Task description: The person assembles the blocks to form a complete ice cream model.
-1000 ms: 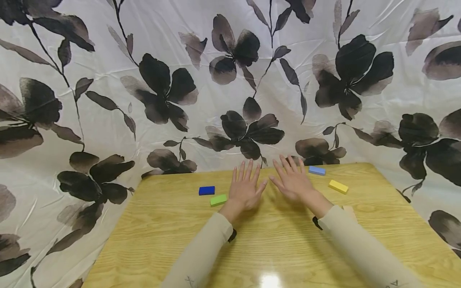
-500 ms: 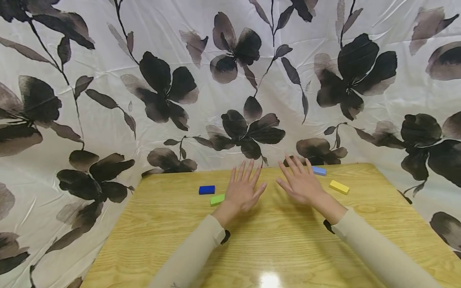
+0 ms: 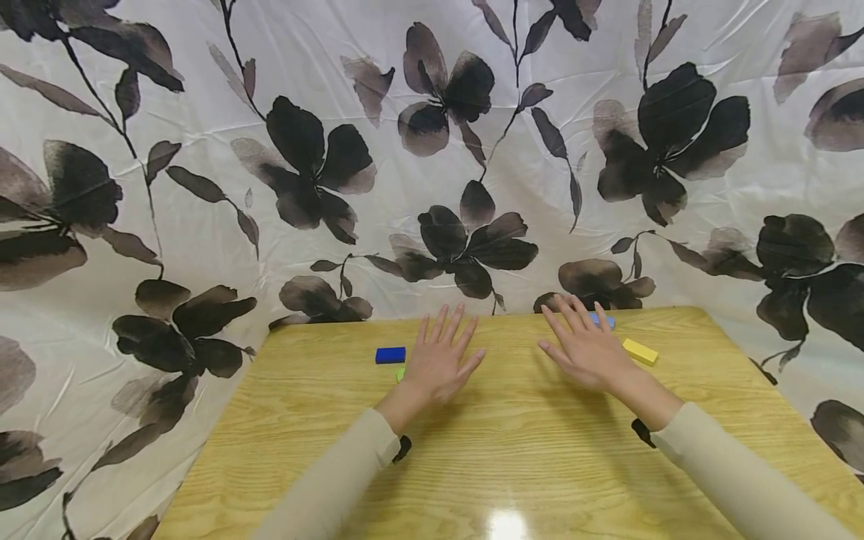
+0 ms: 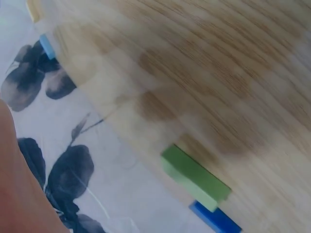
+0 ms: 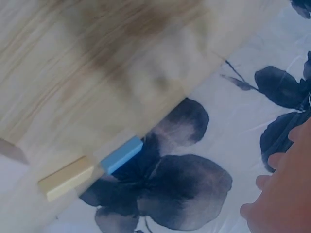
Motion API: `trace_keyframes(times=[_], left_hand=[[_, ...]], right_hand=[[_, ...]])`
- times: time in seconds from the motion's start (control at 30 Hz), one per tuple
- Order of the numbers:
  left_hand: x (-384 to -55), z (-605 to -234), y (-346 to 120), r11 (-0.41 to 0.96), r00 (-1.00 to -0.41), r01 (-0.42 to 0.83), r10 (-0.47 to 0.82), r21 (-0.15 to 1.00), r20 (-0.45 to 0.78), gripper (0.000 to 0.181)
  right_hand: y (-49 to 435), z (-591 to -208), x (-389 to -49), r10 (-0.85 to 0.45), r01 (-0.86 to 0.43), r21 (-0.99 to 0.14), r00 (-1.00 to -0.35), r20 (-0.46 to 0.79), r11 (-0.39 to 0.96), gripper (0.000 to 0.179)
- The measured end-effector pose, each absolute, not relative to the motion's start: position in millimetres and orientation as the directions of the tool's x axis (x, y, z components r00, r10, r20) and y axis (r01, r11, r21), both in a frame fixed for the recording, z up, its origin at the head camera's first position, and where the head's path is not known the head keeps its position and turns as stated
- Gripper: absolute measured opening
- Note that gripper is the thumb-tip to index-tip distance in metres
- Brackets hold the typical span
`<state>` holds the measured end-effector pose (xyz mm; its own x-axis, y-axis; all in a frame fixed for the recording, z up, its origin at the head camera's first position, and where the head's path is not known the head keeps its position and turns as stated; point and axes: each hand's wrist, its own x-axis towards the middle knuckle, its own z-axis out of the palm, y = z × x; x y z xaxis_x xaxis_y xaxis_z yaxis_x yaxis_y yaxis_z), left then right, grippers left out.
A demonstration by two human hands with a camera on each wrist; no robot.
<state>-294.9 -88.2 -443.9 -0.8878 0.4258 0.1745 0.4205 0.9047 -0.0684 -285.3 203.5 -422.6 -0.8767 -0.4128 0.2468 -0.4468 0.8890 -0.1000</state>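
My left hand [image 3: 435,367], fingers straight and spread, is held over the wooden table and carries nothing. It hides most of a green block [image 4: 194,177], of which only a sliver shows in the head view. Just behind and left of that lies a dark blue block [image 3: 390,355]. My right hand [image 3: 589,346], palm down with straight fingers, is likewise holding nothing. Its fingers partly cover a light blue block [image 5: 121,155] at the table's back edge. A yellow block [image 3: 640,352] lies just right of this hand.
The wooden table [image 3: 499,450] ends at the back against a white curtain [image 3: 324,67] with dark flowers. At the left edge of the right wrist view a pale block [image 5: 12,158] is cut off. Both wrists carry dark bands.
My hands have moved apart, the left to the left over the green block, the right to the right over the light blue block. The blocks have stayed put.
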Motion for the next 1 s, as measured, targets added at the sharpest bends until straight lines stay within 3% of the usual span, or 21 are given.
trace_keyframes(times=[0.4,1.0], left_hand=[[-288,-438,-119,0.909,-0.886,0.404,0.416,-0.098,0.204,0.069],[-278,-435,-175,0.900,-0.866,0.435,0.411,0.024,0.284,0.065]], right_hand=[[224,-419,-274,-0.421,-0.456,-0.094,-0.870,0.256,0.885,0.067],[264,-435,-264,-0.395,-0.454,-0.156,-0.868,0.301,0.878,0.068]])
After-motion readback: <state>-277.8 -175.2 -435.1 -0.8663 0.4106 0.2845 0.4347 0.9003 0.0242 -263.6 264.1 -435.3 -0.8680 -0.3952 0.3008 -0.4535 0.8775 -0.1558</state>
